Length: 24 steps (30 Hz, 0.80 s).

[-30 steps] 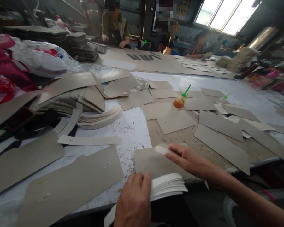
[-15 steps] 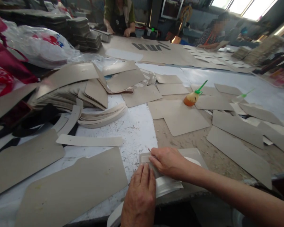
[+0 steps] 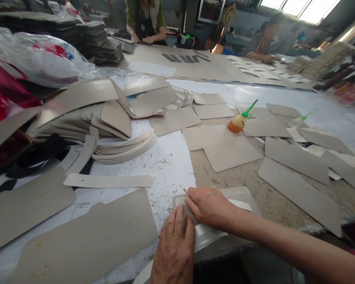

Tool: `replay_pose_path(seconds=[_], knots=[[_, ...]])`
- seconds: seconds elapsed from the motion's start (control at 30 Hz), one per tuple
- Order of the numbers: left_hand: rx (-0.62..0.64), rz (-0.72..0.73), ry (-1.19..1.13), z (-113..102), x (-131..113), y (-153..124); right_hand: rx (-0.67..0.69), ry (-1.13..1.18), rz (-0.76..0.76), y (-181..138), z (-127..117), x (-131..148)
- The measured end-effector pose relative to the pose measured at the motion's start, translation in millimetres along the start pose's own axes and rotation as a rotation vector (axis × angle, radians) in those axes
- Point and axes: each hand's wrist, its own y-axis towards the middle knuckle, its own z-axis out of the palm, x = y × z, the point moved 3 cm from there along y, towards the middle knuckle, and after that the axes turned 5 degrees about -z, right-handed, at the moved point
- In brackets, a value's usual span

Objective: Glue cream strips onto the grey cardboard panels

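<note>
My right hand [image 3: 210, 207] lies across a white paper strip [image 3: 239, 204] on a grey card panel [image 3: 242, 194] at the table's near edge, fingers curled and pressing the strip's left end. My left hand [image 3: 174, 248] rests flat beside it, fingers together, on a stack of white strips [image 3: 208, 236] that hangs over the table edge. The two hands touch at the fingertips.
Many grey card panels [image 3: 298, 193] lie scattered over the white table [image 3: 165, 161]. An orange glue bottle with a green nozzle [image 3: 238, 121] lies in the middle. Curved strips [image 3: 124, 148] are piled at the left, plastic bags [image 3: 44, 59] behind them. Other people work at the far end.
My right hand carried a white strip from above the card down onto it and now presses its left end. My left hand slid forward over the stack to meet it.
</note>
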Motion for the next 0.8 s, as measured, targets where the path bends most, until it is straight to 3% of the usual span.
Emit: replay_pose_path(seconds=[0.8], knots=[[0.002,-0.009,0.038,10,0,1,-0.014,-0.084,-0.006,2,-4,9]])
